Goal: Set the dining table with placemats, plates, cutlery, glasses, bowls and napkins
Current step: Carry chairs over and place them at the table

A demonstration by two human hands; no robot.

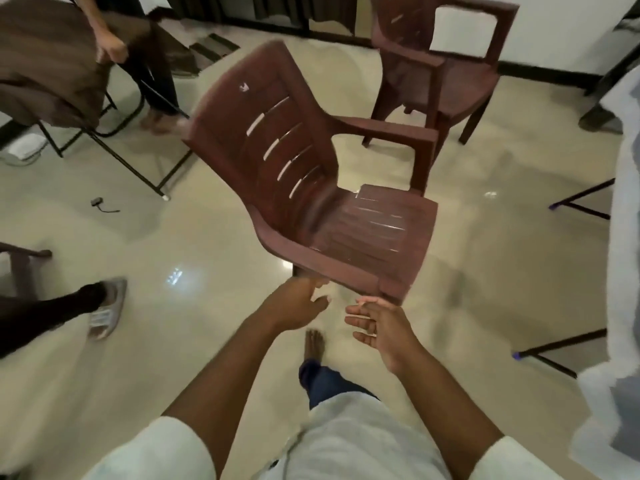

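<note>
A brown plastic armchair (311,188) stands tilted and motion-blurred on the cream floor in the middle of the view. My left hand (298,303) reaches out just below the seat's near corner, fingers relaxed, holding nothing. My right hand (377,323) is beside it under the seat's front edge, palm turned inward, fingers loosely spread and empty. Whether either hand touches the chair is unclear. No placemats, plates, cutlery, glasses, bowls or napkins are in view.
A second brown armchair (446,64) stands behind. At the upper left another person's hand (110,50) holds a brown cloth (48,64) over a folding table. A white-draped table (623,237) fills the right edge. A person's shoe (107,310) is at the left.
</note>
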